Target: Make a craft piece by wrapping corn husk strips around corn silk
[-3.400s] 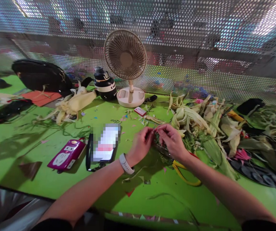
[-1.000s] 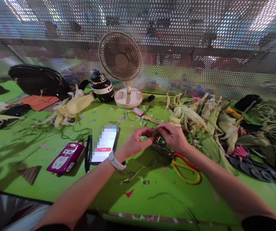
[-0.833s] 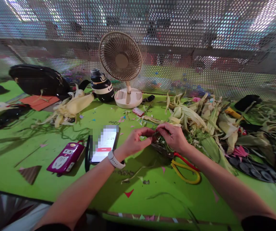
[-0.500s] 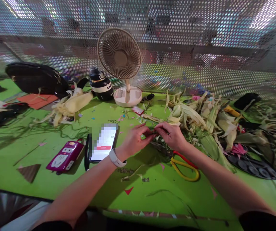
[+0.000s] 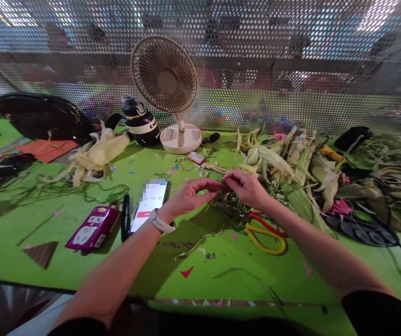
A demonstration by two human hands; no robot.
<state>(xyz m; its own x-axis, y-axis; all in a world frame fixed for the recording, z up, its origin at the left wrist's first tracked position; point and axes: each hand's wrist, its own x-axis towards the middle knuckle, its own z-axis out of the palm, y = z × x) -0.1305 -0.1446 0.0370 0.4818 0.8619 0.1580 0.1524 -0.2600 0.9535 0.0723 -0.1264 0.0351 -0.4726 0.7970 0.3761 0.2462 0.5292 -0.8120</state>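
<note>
I am looking down on a green table [image 5: 81,261] that is carrying everything, backed by a perforated metal screen [image 5: 291,56]. The biggest heap, the corn husks [image 5: 291,163], is lying just beyond my right hand, probably kept close so strips are within reach. A desk fan [image 5: 165,79] is standing at the back edge, facing me. A black bag [image 5: 43,116] is lying far left with its mouth out of sight, so I cannot tell what it holds; the black-and-white bottle [image 5: 139,123] beside the fan is tipped over with its cap on, contents hidden.

My left hand [image 5: 186,196] and right hand [image 5: 245,186] are meeting fingertip to fingertip above the table, both pinching a thin green strip [image 5: 223,189] between them, held taut and raised, I judge, so the fingers can work it. Its loose end is trailing into the green shreds below. The scissors [image 5: 265,231] are lying untouched just under my right wrist. A phone [image 5: 149,205] is propped near my left wrist, screen facing me, beside a purple power strip [image 5: 93,228].
</note>
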